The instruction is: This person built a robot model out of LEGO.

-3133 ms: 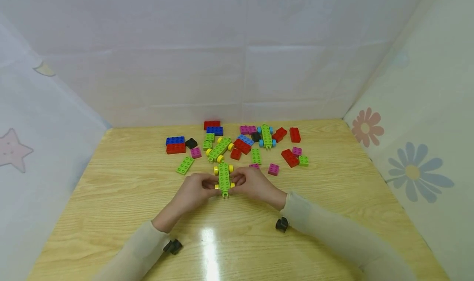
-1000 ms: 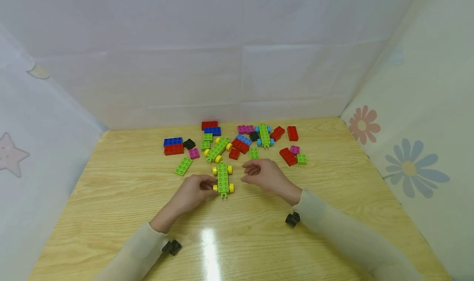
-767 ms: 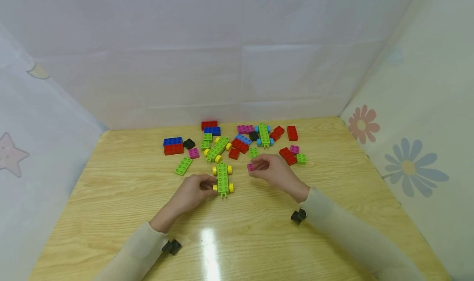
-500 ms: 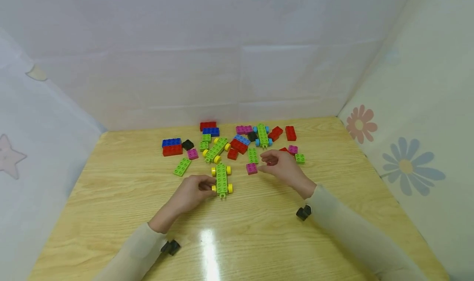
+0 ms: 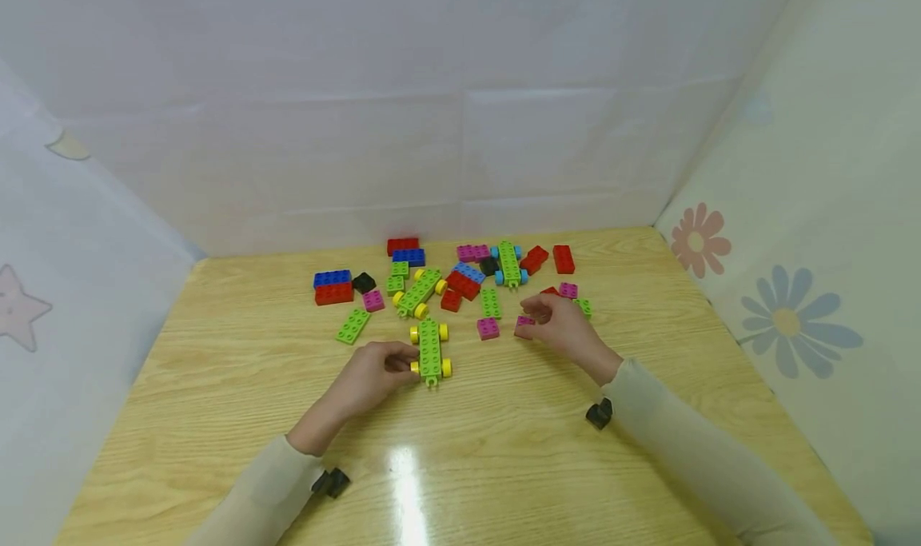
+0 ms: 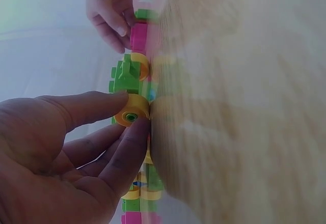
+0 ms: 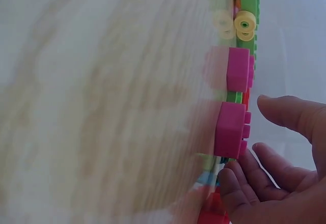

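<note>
A green toy car base [image 5: 430, 350] with yellow wheels stands on the table in front of me. My left hand [image 5: 374, 376] holds it at a near left wheel; in the left wrist view thumb and finger pinch that yellow wheel [image 6: 136, 104]. Over to the right, my right hand [image 5: 568, 334] is beside a pink brick [image 5: 524, 327]. In the right wrist view thumb and fingers are spread around this pink brick [image 7: 231, 130], with a visible gap at the thumb. Another pink brick [image 5: 488, 328] lies between it and the car base.
Behind lie a second yellow-wheeled base [image 5: 420, 294], a blue-wheeled base [image 5: 509, 264], a green brick [image 5: 491, 304] and several red, blue, green, pink and black bricks. A red brick [image 5: 550, 291] is partly hidden by my right hand. White cloth [image 5: 460, 154] walls the table's back.
My right hand has let go of the car base and moved right, passing the nearer pink brick, to the farther one. My left hand has stayed at the wheel.
</note>
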Demonstrator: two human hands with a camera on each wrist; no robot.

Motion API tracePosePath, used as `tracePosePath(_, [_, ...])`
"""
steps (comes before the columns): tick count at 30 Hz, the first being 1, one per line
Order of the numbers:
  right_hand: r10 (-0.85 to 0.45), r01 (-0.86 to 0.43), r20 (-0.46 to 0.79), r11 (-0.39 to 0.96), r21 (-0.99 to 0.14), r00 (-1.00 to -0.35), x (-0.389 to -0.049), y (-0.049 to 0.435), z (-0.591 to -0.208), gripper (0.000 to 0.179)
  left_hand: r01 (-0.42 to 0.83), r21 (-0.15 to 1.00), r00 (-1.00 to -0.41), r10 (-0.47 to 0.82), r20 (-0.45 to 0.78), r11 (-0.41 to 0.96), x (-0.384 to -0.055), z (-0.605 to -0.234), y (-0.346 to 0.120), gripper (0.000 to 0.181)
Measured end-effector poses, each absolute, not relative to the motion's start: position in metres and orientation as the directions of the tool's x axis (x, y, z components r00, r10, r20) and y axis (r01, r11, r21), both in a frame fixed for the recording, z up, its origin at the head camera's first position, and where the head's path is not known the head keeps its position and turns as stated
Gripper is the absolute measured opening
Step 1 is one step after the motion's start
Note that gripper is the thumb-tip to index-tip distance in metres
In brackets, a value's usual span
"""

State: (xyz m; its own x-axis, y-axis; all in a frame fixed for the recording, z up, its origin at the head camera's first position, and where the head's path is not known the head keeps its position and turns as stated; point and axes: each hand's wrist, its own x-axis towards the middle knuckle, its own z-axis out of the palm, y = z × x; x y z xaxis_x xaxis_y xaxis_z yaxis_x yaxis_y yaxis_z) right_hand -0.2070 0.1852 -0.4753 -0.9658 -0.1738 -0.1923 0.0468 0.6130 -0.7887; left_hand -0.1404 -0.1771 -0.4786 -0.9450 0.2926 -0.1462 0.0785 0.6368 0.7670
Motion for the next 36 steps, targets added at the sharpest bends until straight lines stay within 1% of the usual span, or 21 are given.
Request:
tracePosePath(5, [-0.174,0.041,-0.194,0.632,-0.774,-0.966,-0.2069,0.1855,-0.478,0.056,0.08,0.769,-0.944,0.296,-0.146,0.635,-0.1405,-0.4783,-0.1777,0.034])
tracePosePath(11, [-0.18,0.033,-0.2,0.658,-0.752,-0.963,-0.2074,0.186,-0.4788,0.053,0.083,0.769,-0.942,0.302,-0.147,0.634,-0.1408,-0.4785,-0.1779,0.033])
tracePosePath(20, [-0.193,0.0,-0.181,0.684,-0.729,-0.964,-0.2091,0.1857,-0.481,0.052,0.088,0.77,-0.942,0.305,-0.143,0.632,-0.1416,-0.4785,-0.1766,0.034])
tracePosePath(36, [-0.195,0.008,-0.204,0.703,-0.711,-0.959,-0.2112,0.1826,-0.4797,0.046,0.073,0.768,-0.943,0.295,-0.155,0.637,-0.1405,-0.4782,-0.1769,0.034])
